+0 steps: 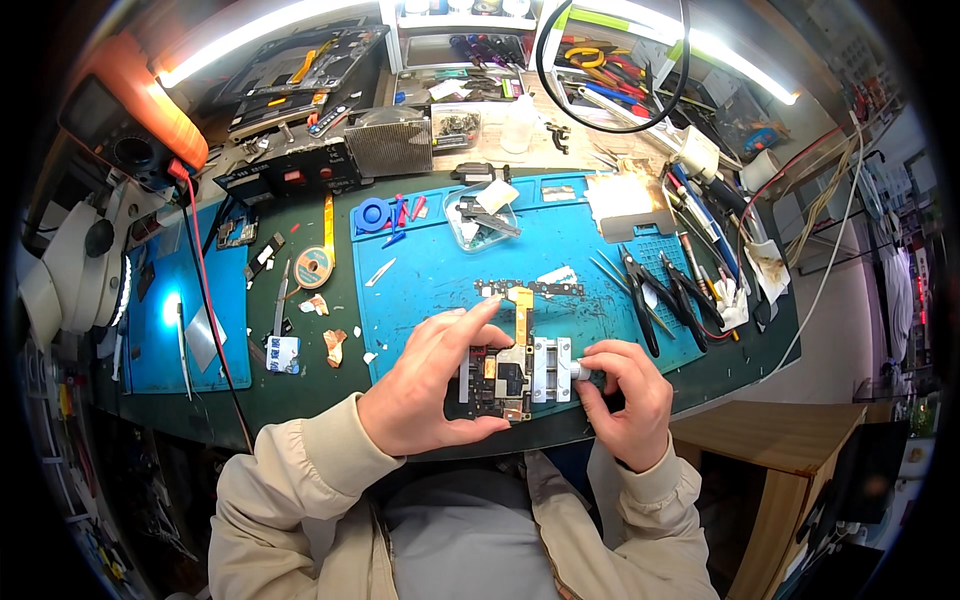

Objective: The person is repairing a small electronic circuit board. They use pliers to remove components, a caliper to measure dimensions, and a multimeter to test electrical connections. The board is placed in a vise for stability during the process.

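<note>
A small dark circuit board [487, 388] with a gold flex strip [523, 316] at its far end sits in a silver metal clamp holder [552, 370] at the near edge of the blue mat. My left hand [425, 385] grips the board from the left, thumb at the near edge and fingers at the far one. On the holder's right side is a round knob [580, 371], pinched between the thumb and fingers of my right hand [632, 398]. Just beyond lies a second narrow dark board [548, 289] on the mat.
The blue mat [420, 265] carries a clear parts box [482, 222], black pliers [640, 295] and tweezers [612, 280]. To the left are a solder wick spool [314, 267] and scraps. An orange multimeter [135, 115] stands at far left, with cables hanging. Tool bins [470, 50] line the back.
</note>
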Tool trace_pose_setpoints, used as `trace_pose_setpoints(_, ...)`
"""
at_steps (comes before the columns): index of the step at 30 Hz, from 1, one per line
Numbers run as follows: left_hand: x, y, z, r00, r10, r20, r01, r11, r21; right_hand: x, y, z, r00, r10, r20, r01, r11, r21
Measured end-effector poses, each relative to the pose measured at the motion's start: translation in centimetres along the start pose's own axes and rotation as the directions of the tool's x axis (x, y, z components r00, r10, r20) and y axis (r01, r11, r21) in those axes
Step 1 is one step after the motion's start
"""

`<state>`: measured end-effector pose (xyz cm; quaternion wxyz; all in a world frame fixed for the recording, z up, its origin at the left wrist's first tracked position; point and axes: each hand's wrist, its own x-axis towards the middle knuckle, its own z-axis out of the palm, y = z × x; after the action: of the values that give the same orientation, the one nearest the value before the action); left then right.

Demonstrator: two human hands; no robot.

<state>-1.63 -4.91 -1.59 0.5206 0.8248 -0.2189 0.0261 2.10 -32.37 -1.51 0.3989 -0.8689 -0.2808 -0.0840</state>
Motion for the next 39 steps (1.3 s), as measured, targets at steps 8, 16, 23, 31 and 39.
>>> trace_pose_setpoints(8, 0.0, 0.0, 0.0, 1.0, 0.009, -0.005, -0.009, 1.0, 0.003, 0.3, -0.2, 0.1, 1.0, -0.015, -0.023, 0.014, 1.0, -0.025)
trace_pose_setpoints(16, 0.0, 0.0, 0.0, 1.0, 0.024, -0.006, -0.024, 0.999, 0.031, 0.5, -1.0, -0.2, 1.0, 0.007, -0.001, -0.007, 0.999, -0.048)
trace_pose_setpoints(23, 0.3, 0.4, -0.6, 0.997, 0.066, 0.043, -0.069, 0.993, 0.094, 0.1, -0.3, 0.0, 1.0, 0.026, -0.003, -0.026, 0.999, -0.028)
trace_pose_setpoints(31, 0.2, 0.1, -0.7, 0.994, 0.101, 0.031, -0.104, 0.991, 0.089, 0.5, -1.0, -0.1, 0.998, 0.066, 0.016, -0.066, 0.998, -0.013)
trace_pose_setpoints(39, 0.1, 0.1, -0.8, 0.995, 0.081, 0.062, -0.086, 0.994, 0.074, 0.3, 0.0, 0.1, 0.999, -0.039, -0.024, 0.037, 0.998, -0.046)
